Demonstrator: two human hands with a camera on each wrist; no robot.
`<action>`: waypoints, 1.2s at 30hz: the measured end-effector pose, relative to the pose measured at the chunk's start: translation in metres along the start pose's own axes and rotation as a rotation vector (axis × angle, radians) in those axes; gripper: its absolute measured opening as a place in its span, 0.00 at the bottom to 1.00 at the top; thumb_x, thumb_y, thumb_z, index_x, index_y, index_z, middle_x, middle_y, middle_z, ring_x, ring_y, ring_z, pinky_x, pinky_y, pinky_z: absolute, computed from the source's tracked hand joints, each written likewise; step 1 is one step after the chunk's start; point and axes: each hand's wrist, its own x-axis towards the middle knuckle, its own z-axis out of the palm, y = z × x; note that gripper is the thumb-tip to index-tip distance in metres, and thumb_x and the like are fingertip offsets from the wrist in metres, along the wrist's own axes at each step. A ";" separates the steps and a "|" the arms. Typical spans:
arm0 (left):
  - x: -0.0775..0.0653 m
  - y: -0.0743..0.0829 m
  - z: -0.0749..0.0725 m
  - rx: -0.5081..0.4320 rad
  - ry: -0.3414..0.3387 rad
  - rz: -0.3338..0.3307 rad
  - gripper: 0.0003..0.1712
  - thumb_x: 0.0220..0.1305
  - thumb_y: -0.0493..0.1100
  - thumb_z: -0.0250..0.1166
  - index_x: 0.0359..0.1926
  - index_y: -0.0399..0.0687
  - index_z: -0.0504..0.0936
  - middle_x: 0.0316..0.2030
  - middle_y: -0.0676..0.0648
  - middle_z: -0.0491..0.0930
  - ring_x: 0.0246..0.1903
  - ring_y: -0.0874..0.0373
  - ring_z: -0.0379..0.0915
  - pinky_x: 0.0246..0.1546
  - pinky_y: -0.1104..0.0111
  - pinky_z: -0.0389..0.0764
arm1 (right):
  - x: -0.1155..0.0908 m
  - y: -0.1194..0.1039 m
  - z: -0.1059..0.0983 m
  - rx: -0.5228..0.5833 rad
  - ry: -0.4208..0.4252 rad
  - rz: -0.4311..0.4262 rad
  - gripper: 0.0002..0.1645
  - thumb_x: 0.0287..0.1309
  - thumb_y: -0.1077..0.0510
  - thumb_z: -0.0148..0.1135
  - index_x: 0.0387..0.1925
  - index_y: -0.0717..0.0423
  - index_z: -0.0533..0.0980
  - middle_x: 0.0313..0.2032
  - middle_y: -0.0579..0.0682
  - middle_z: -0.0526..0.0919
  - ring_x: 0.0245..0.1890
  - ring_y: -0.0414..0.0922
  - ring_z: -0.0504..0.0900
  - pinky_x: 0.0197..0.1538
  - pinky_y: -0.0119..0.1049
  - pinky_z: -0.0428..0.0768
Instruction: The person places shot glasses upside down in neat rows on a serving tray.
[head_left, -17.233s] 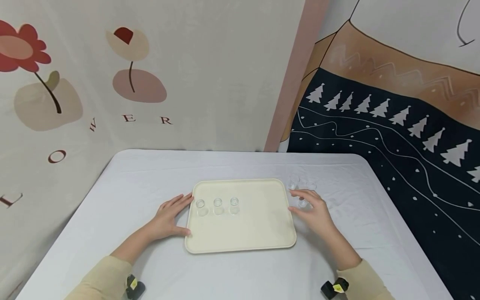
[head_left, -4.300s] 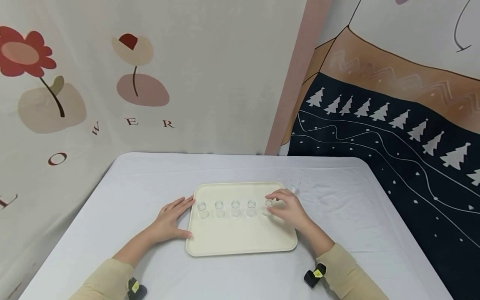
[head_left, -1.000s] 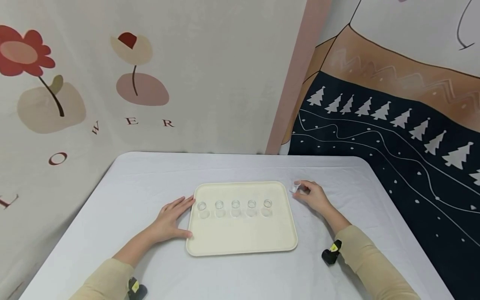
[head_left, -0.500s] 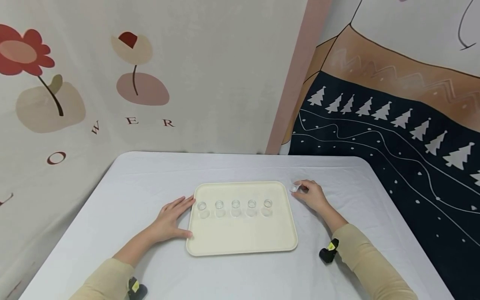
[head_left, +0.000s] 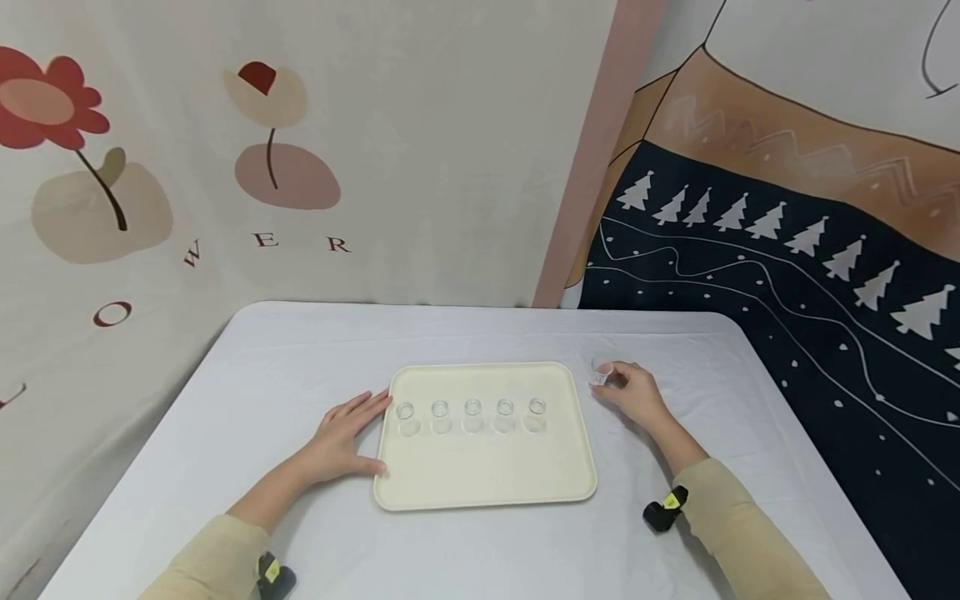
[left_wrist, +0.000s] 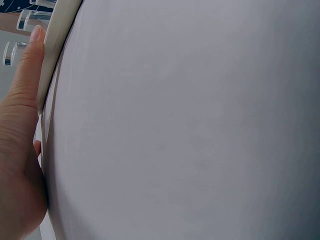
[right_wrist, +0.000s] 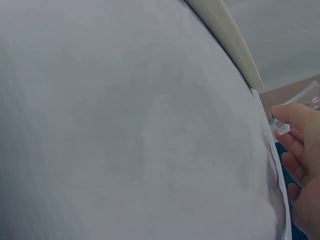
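A cream tray [head_left: 483,483] lies on the white-covered table. On it several small clear shot glasses [head_left: 472,417] stand in a row, apparently upside down, their narrower ends up. My left hand [head_left: 333,450] rests against the tray's left edge, fingers spread and thumb at the rim; the left wrist view shows the thumb [left_wrist: 27,75] along that rim. Just beyond the tray's right edge, my right hand [head_left: 633,396] pinches another clear shot glass [head_left: 601,371], wide end up. In the right wrist view, thumb and finger hold this glass [right_wrist: 283,127] near its narrow end.
White cloth [head_left: 322,542] covers the table around the tray. Behind stands a light wall hanging [head_left: 420,150] with printed flowers; a dark hanging with tree shapes [head_left: 772,250] borders the right side. A black device [head_left: 663,510] sits at the right cuff.
The row on the tray has grown from three glasses since the oldest frame. My right hand has gone from the row to the right, now gripping another glass. My left hand stays put.
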 end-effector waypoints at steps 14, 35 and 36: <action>0.001 0.001 -0.002 0.004 -0.009 0.007 0.63 0.38 0.67 0.74 0.71 0.42 0.60 0.71 0.42 0.55 0.69 0.38 0.44 0.62 0.40 0.43 | -0.017 -0.010 -0.010 0.043 0.030 -0.047 0.20 0.52 0.58 0.72 0.48 0.57 0.81 0.40 0.54 0.78 0.40 0.48 0.72 0.41 0.43 0.71; -0.002 0.002 -0.002 -0.001 -0.014 -0.018 0.64 0.38 0.69 0.73 0.72 0.43 0.59 0.72 0.43 0.54 0.69 0.40 0.43 0.62 0.40 0.42 | -0.039 -0.033 -0.021 0.029 0.029 -0.341 0.18 0.54 0.60 0.71 0.47 0.58 0.81 0.42 0.46 0.82 0.42 0.46 0.73 0.48 0.50 0.71; -0.002 0.002 -0.002 -0.002 -0.018 -0.022 0.64 0.38 0.69 0.73 0.72 0.43 0.59 0.72 0.43 0.54 0.69 0.40 0.42 0.62 0.40 0.42 | -0.040 -0.035 -0.021 0.030 0.033 -0.351 0.17 0.53 0.61 0.71 0.47 0.58 0.82 0.42 0.46 0.82 0.41 0.46 0.73 0.48 0.48 0.71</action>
